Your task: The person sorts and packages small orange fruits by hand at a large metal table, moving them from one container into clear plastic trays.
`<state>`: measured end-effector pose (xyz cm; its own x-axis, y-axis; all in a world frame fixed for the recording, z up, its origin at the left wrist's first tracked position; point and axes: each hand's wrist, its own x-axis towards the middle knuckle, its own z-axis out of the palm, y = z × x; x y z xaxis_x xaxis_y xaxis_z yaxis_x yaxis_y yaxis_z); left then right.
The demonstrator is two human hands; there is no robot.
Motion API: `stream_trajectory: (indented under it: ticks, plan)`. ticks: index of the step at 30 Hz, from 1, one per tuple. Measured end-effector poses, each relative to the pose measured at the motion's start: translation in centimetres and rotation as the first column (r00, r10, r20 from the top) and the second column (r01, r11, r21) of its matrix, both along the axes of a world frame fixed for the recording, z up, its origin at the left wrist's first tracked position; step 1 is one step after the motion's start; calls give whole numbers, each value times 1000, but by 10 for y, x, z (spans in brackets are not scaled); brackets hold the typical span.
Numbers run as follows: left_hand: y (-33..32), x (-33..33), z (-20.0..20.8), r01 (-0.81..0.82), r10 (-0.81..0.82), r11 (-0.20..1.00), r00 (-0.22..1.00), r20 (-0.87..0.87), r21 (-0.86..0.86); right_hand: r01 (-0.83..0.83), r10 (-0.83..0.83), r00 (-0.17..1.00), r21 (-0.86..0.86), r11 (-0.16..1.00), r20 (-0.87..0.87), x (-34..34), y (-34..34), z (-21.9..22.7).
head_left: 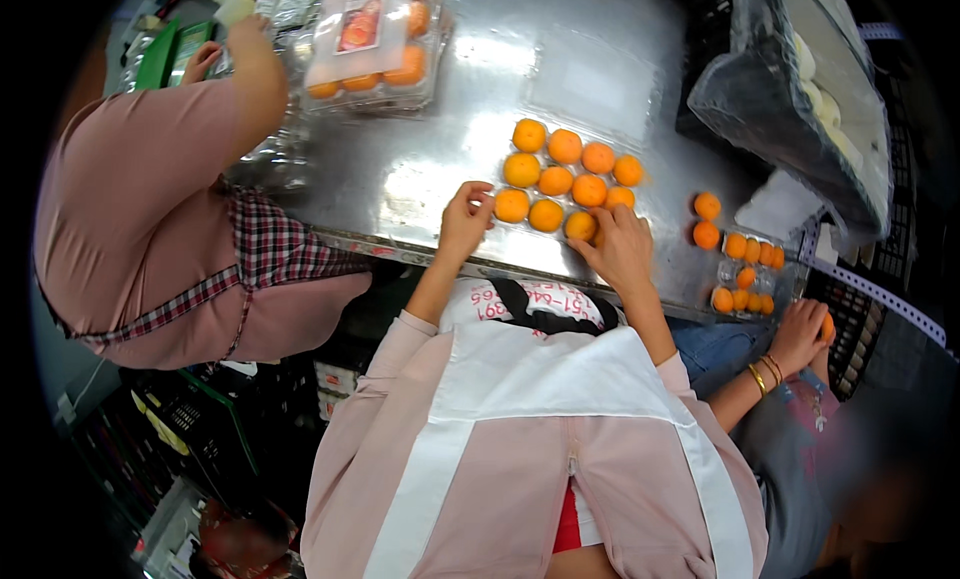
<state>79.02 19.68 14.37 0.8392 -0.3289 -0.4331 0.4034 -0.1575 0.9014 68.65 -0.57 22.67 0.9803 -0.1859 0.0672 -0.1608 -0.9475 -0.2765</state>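
A clear plastic tray (541, 204) of oranges in rows lies in front of me on the metal table. My right hand (622, 247) is over its near right corner, fingers closed round an orange (600, 236) that they partly hide. Beside it sits another orange (579, 226). At the tray's left edge is my left hand (467, 222), fingers bent and thumb apart, with nothing visible between them. It is close to the nearest left orange (511, 205); whether it touches the tray I cannot tell.
A co-worker's arm (258, 89) reaches over the table at left, near stacked packs of oranges (408, 67). At right, another person's hand (797, 336) holds an orange beside a partly filled tray (748, 275). A lined crate (740, 99) stands at the far right; a clear empty tray or lid (590, 84) lies beyond mine.
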Motion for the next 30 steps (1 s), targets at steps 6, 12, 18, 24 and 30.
stream_trajectory:
  ticks: [6,12,18,24,30]
  plan:
    - [-4,4,11,30,-30,999,1000,-9,17,114,-104,993,408,906,-46,-8,-18,-12]
    - [-2,6,7,-18,-71,963,946,316,269,36,-79,993,875,-482,-84,-13,-35,8]
    - [-38,-3,87,87,-61,995,925,375,-54,0,-67,996,793,-610,-52,-12,-27,10]
    - [-60,-18,128,409,-336,903,863,376,-131,41,-4,999,801,-598,-54,-10,-17,13]
    - [-62,-24,128,454,-368,869,859,357,-197,-37,-7,999,936,-350,37,-12,-17,12]
